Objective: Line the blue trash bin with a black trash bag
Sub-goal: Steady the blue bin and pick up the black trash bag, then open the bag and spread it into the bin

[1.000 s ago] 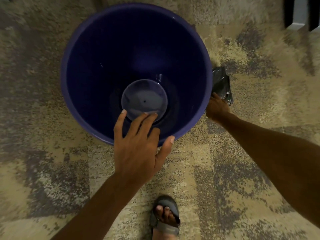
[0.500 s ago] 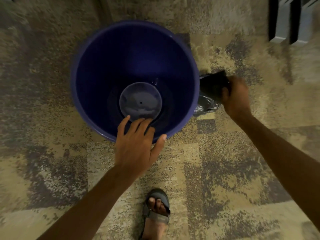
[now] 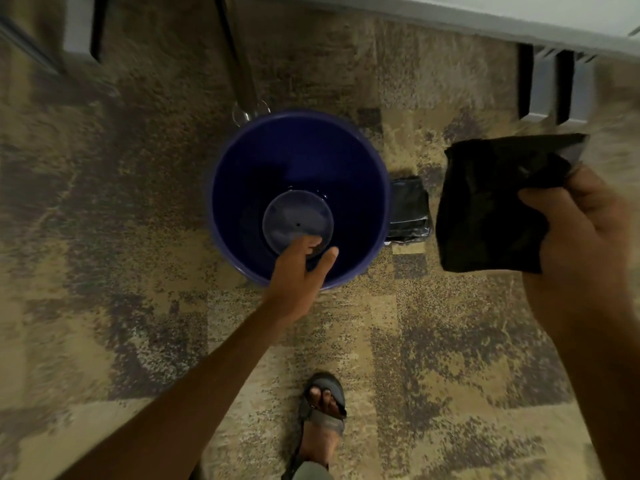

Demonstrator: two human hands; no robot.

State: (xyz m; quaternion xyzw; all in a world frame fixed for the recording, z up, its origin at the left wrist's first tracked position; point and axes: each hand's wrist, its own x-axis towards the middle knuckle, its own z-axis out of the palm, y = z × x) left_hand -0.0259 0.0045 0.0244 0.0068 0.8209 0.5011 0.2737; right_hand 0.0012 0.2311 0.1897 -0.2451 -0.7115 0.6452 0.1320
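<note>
Bin (image 3: 242, 174) near rim behind left hand (image 3: 294, 278); stack (image 3: 408, 206) partly hidden.

Blue bin (image 3: 353, 161), black bag (image 3: 485, 209) — carpet (image 3: 450, 341) mottled tan, perhaps purplish-grey.

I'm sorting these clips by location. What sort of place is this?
Probably an office or similar indoor room: patterned carpet tiles, metal furniture legs beside a wall, and a blue trash bin that stands on the floor by one more folded black bag.
</note>
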